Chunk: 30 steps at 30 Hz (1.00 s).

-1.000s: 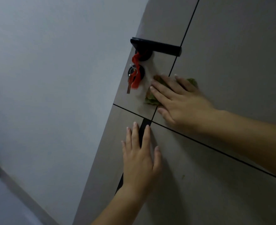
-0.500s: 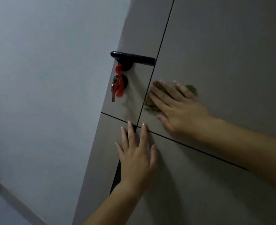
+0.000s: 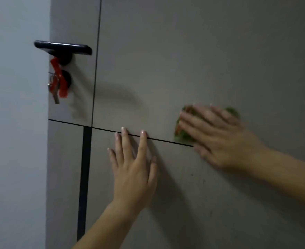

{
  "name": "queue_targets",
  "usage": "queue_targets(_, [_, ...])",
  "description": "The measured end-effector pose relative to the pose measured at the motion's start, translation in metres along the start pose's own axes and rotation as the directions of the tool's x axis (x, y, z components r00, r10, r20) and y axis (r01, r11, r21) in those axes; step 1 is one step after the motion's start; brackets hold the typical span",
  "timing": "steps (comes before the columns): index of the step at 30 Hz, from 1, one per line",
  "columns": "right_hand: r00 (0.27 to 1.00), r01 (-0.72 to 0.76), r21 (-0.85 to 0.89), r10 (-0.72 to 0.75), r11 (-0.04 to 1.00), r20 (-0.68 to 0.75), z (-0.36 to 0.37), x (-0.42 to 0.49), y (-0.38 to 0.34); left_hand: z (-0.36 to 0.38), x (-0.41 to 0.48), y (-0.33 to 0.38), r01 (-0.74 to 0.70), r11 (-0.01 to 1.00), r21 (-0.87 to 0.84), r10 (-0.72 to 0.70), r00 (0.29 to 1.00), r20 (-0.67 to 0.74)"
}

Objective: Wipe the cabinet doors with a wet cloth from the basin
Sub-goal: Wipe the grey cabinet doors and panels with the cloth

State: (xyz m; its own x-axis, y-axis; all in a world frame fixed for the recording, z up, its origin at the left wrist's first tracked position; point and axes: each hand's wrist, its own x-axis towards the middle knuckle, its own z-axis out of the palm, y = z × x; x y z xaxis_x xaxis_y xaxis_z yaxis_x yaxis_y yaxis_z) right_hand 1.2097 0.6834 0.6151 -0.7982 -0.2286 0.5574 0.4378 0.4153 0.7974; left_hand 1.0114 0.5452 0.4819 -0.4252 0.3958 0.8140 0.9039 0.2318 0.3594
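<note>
- Now, the left hand [image 3: 133, 169] is laid flat on the lower door [image 3: 202, 203], fingers straight and spread, tips at the seam [image 3: 166, 140]; it is best used only as a brace, so the panel is steadied.
- Further on, the cloth [image 3: 182, 136] is pressed against the upper door [image 3: 184, 51] just above the seam by the right hand [image 3: 218, 139], fingers flat over it, nothing gripped; the view there is blurred.
- Even pressure and overlapping passes are advised, so no strip is missed.
- Farthest, the handle [image 3: 63, 47] and keys [image 3: 54, 88] should be skirted, lest the cloth be snagged.
</note>
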Motion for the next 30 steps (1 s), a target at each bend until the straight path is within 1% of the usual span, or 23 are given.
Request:
queue_targets(2, [0.971, -0.240, 0.010, 0.240, 0.971, -0.005, -0.011, 0.005, 0.021, 0.001, -0.002, 0.011, -0.015, 1.000, -0.001, 0.015, 1.000, 0.014])
queue_targets(3, [0.949, -0.316, 0.016, 0.316, 0.949, -0.015, -0.012, 0.004, 0.021, 0.002, -0.004, 0.016, -0.030, 1.000, -0.002, 0.030, 0.999, 0.021])
queue_targets(4, [0.940, -0.341, 0.016, 0.341, 0.940, -0.028, -0.012, -0.002, 0.014, 0.004, -0.007, 0.023, -0.054, 0.999, -0.005, 0.054, 0.998, 0.026])
queue_targets(5, [0.948, -0.317, 0.019, 0.318, 0.948, -0.037, -0.009, -0.013, 0.001, 0.006, -0.011, 0.029, -0.084, 0.996, -0.008, 0.084, 0.996, 0.026])
queue_targets(7, [0.990, -0.140, 0.028, 0.140, 0.990, -0.009, 0.002, -0.051, -0.031, 0.011, -0.019, 0.040, -0.137, 0.991, -0.001, 0.137, 0.990, 0.033])
queue_targets(9, [0.999, 0.012, 0.013, -0.013, 1.000, 0.051, 0.006, -0.087, -0.040, 0.014, -0.025, 0.048, -0.162, 0.987, 0.012, 0.161, 0.986, 0.049])
queue_targets(10, [0.997, 0.042, 0.000, -0.042, 0.999, 0.059, 0.005, -0.097, -0.034, 0.015, -0.026, 0.051, -0.175, 0.984, 0.017, 0.174, 0.983, 0.053])
queue_targets(11, [0.999, 0.025, -0.011, -0.024, 1.000, 0.048, 0.005, -0.101, -0.022, 0.016, -0.027, 0.054, -0.196, 0.980, 0.023, 0.194, 0.980, 0.053])
queue_targets(12, [0.998, -0.052, -0.011, 0.052, 0.999, 0.028, 0.003, -0.100, -0.008, 0.016, -0.028, 0.059, -0.226, 0.974, 0.030, 0.224, 0.973, 0.052])
queue_targets(13, [0.985, -0.172, -0.010, 0.172, 0.985, 0.001, -0.001, -0.098, 0.008, 0.017, -0.028, 0.064, -0.253, 0.967, 0.033, 0.251, 0.966, 0.053])
queue_targets(15, [0.904, -0.426, 0.007, 0.426, 0.905, -0.027, -0.009, -0.093, 0.031, 0.020, -0.030, 0.075, -0.256, 0.966, 0.026, 0.254, 0.966, 0.054])
queue_targets(16, [0.866, -0.499, 0.024, 0.500, 0.866, -0.032, -0.011, -0.092, 0.033, 0.021, -0.030, 0.081, -0.242, 0.970, 0.022, 0.241, 0.969, 0.051])
queue_targets(17, [0.856, -0.515, 0.035, 0.516, 0.857, -0.032, -0.010, -0.096, 0.027, 0.022, -0.031, 0.086, -0.237, 0.971, 0.022, 0.236, 0.971, 0.050])
queue_targets(18, [0.879, -0.475, 0.039, 0.476, 0.879, -0.020, -0.007, -0.105, 0.017, 0.024, -0.033, 0.091, -0.252, 0.967, 0.024, 0.250, 0.967, 0.052])
queue_targets(20, [0.955, -0.294, 0.035, 0.293, 0.955, 0.035, 0.001, -0.133, -0.003, 0.027, -0.037, 0.100, -0.328, 0.944, 0.039, 0.324, 0.943, 0.073])
queue_targets(22, [0.986, -0.140, 0.020, 0.138, 0.990, 0.091, 0.002, -0.161, -0.002, 0.030, -0.041, 0.111, -0.379, 0.924, 0.055, 0.372, 0.923, 0.100])
queue_targets(23, [0.989, -0.111, 0.004, 0.110, 0.994, 0.096, 0.000, -0.170, 0.008, 0.032, -0.043, 0.116, -0.382, 0.922, 0.061, 0.374, 0.921, 0.107])
queue_targets(24, [0.987, -0.133, -0.012, 0.133, 0.991, 0.092, -0.001, -0.175, 0.021, 0.034, -0.044, 0.121, -0.373, 0.926, 0.063, 0.365, 0.925, 0.107])
queue_targets(25, [0.974, -0.212, -0.021, 0.213, 0.977, 0.075, -0.003, -0.176, 0.037, 0.036, -0.044, 0.126, -0.359, 0.931, 0.060, 0.352, 0.930, 0.104])
queue_targets(26, [0.944, -0.327, -0.024, 0.328, 0.945, 0.042, -0.006, -0.176, 0.052, 0.038, -0.044, 0.131, -0.347, 0.936, 0.052, 0.341, 0.935, 0.099])
queue_targets(28, [0.840, -0.542, 0.008, 0.542, 0.840, -0.020, -0.011, -0.174, 0.072, 0.041, -0.046, 0.142, -0.351, 0.935, 0.043, 0.346, 0.934, 0.093])
queue_targets(29, [0.804, -0.593, 0.030, 0.594, 0.805, -0.036, -0.010, -0.176, 0.071, 0.043, -0.048, 0.148, -0.369, 0.929, 0.043, 0.364, 0.927, 0.096])
queue_targets(30, [0.801, -0.596, 0.038, 0.597, 0.802, -0.043, -0.008, -0.182, 0.063, 0.045, -0.051, 0.156, -0.391, 0.919, 0.042, 0.386, 0.917, 0.103])
